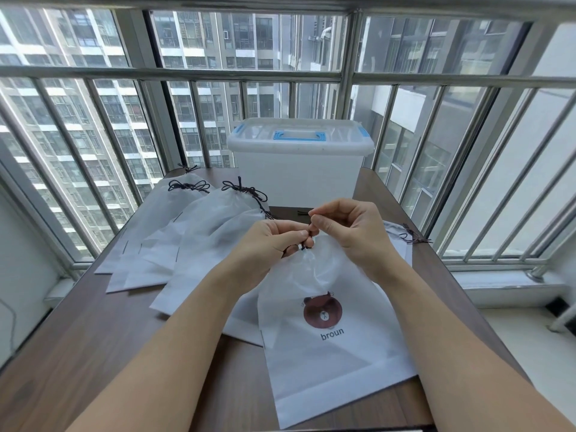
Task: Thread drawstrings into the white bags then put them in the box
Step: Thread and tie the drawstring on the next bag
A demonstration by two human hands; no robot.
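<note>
Trouble brewing if that dark drawstring slips: left hand and right hand both have fingers pinched on it at the gathered mouth of the bear-print bag, and a loose knot would pull back through the channel. Bag lies on the counter, long axis running away from the person, mouth towards the lidded box.

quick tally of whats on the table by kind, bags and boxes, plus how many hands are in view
White bags: at least 6, overlapping so the exact count is unclear; one with a bear print held at its drawstring, a fanned pile, one at the right
Lidded plastic box: 1
Hands: 2, left hand, right hand
Total: at least 9
</note>
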